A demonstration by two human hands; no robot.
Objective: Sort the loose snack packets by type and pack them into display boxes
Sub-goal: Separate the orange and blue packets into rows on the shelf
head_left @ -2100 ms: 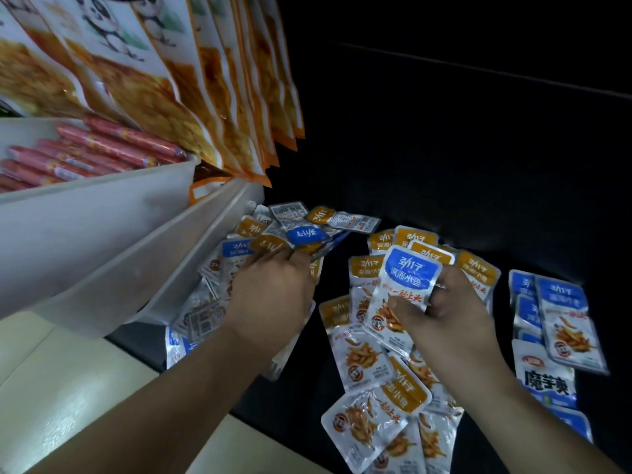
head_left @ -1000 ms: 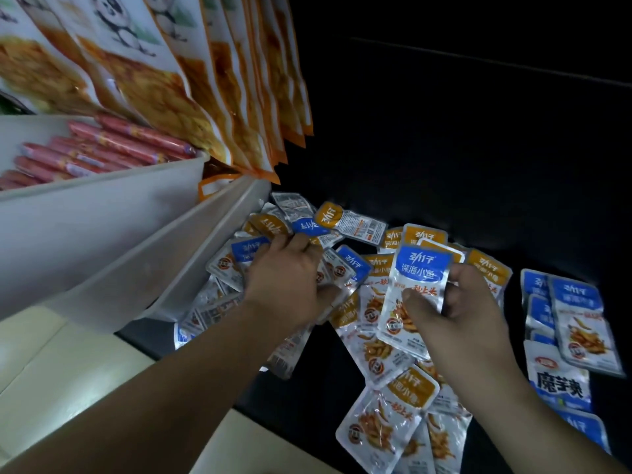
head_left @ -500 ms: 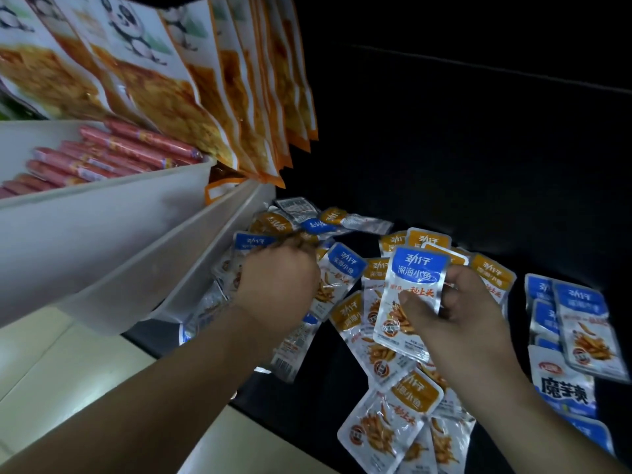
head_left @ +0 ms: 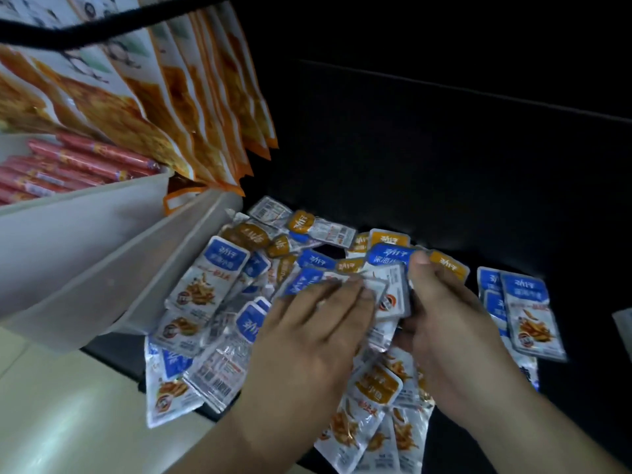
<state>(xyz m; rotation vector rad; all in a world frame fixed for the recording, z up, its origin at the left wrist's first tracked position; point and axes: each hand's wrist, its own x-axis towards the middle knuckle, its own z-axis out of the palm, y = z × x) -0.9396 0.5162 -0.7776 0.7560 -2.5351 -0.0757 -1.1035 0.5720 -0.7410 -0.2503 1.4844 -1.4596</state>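
Loose snack packets with blue tops (head_left: 212, 278) and with orange tops (head_left: 376, 388) lie heaped on a dark surface. My right hand (head_left: 444, 323) grips a small stack of blue-topped packets (head_left: 390, 265), thumb on top. My left hand (head_left: 314, 330) holds another blue-topped packet (head_left: 309, 278) against that stack, fingers stretched over it. A sorted pile of blue-topped packets (head_left: 526, 313) lies to the right of my right hand.
Two white bins (head_left: 85, 234) tilt at the left; the upper one holds red sausage sticks (head_left: 68, 165). Large orange snack bags (head_left: 191, 107) hang above them. A pale floor (head_left: 68, 422) shows at lower left, and a black strap (head_left: 102, 25) crosses the top.
My left hand has left the heap on the left and moved right with a blue-topped packet, bringing it to the stack in my right hand. The camera has moved closer.
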